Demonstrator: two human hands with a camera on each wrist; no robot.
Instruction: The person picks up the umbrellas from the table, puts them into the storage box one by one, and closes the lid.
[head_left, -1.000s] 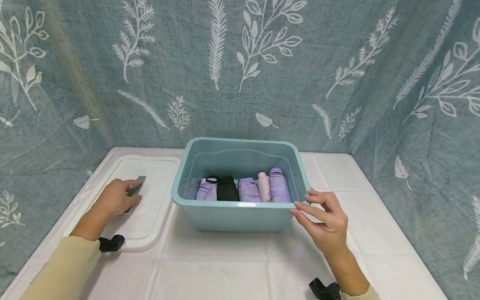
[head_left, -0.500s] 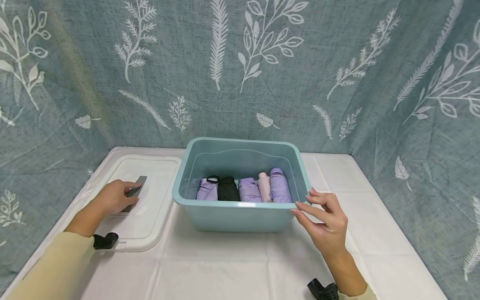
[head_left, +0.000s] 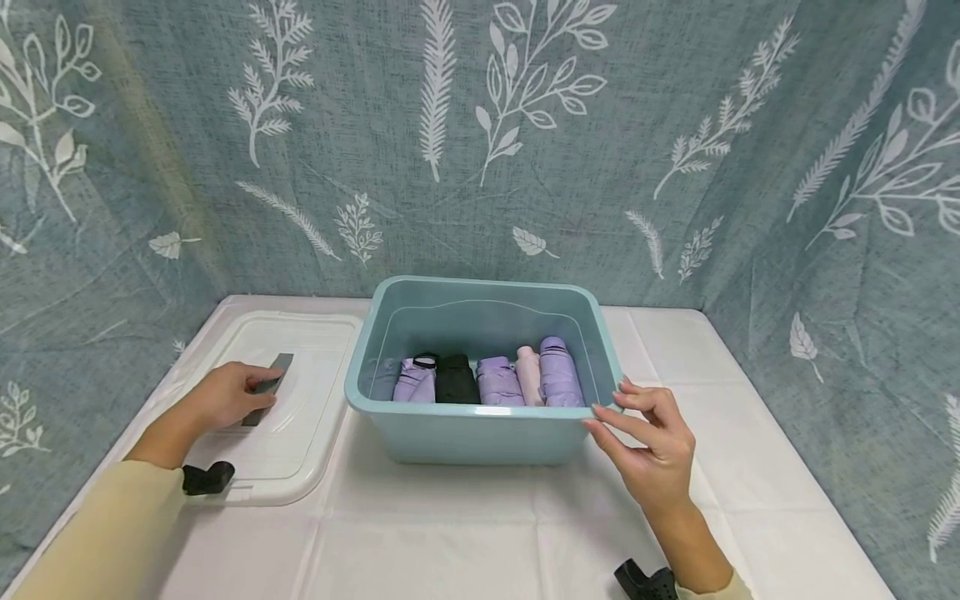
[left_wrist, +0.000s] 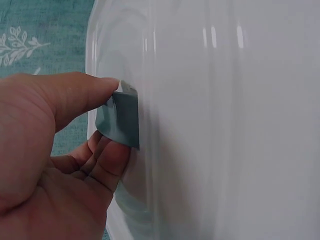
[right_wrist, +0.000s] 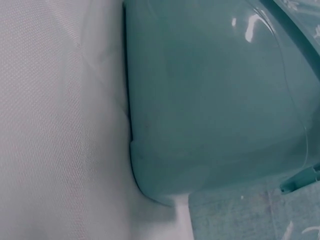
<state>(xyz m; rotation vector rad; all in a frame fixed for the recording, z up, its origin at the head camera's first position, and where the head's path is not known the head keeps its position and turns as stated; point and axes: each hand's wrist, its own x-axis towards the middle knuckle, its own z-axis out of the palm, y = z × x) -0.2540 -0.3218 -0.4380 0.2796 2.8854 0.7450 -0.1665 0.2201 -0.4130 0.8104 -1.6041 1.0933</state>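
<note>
On the left lies a flat white lid (head_left: 315, 400) with a grey-green handle (head_left: 281, 367) in its middle. My left hand (head_left: 228, 396) pinches this handle; in the left wrist view the thumb is on one edge and the fingers (left_wrist: 112, 162) on the other. A blue-green storage bin (head_left: 472, 437) stands open in the centre. My right hand (head_left: 656, 442) holds the rim at its front right corner, thumb on the outside. The right wrist view shows the bin's side wall (right_wrist: 210, 100), without the hand.
Inside the bin lie several rolled bundles like folded umbrellas: a black one (head_left: 455, 382), a pink one (head_left: 528, 375) and purple ones (head_left: 558, 375). White cloth (head_left: 420, 533) covers the table. A leaf-patterned curtain (head_left: 420, 225) encloses the back and sides.
My left hand and forearm have shifted slightly left at the lid's handle. The lid, the bin and my right hand look nearly the same.
</note>
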